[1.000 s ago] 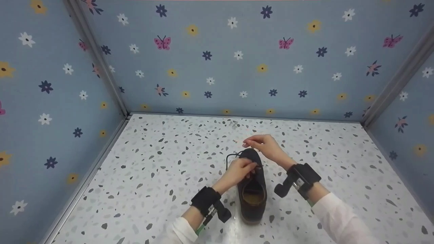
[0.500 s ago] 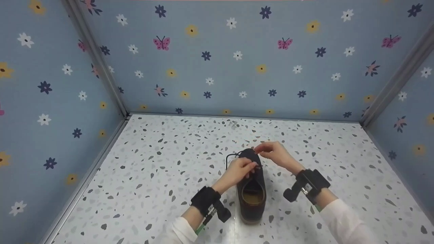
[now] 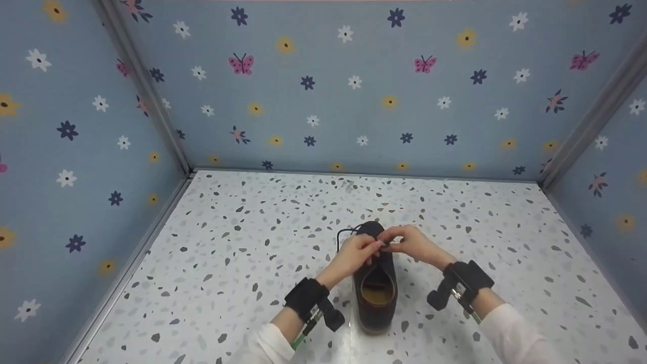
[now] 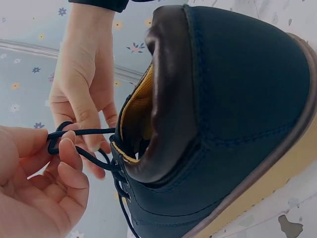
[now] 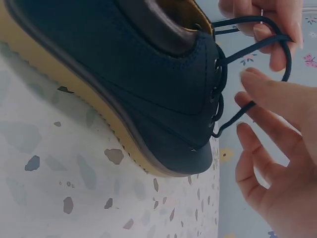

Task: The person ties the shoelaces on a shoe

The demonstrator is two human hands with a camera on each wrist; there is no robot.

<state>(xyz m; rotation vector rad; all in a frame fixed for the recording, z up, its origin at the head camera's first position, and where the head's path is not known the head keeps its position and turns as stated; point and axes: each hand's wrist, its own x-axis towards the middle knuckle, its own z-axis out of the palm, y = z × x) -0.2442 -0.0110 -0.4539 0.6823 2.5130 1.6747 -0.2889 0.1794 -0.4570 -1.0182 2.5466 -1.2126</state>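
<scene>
A dark navy lace-up shoe (image 3: 376,316) stands on the speckled surface, its toe pointing away from me. Its dark shoelace (image 5: 252,48) is drawn out from the eyelets in a loop. My left hand (image 3: 355,255) pinches the lace where two strands cross above the shoe's tongue, clearest in the left wrist view. My right hand (image 3: 413,246) meets it from the right; in the right wrist view a strand runs between its thumb and index finger. One loose stretch of lace curves out left of the toe in the head view.
Blue panels (image 3: 323,91) printed with flowers and butterflies rise behind and at both sides. White terrazzo-patterned surface (image 3: 242,283) surrounds the shoe. Each wrist wears a black strap (image 3: 307,299) with a camera mount.
My right hand has come from beyond the toe back toward me and down, and its fingers now meet the left hand at the lace. The left hand and shoe have stayed put.
</scene>
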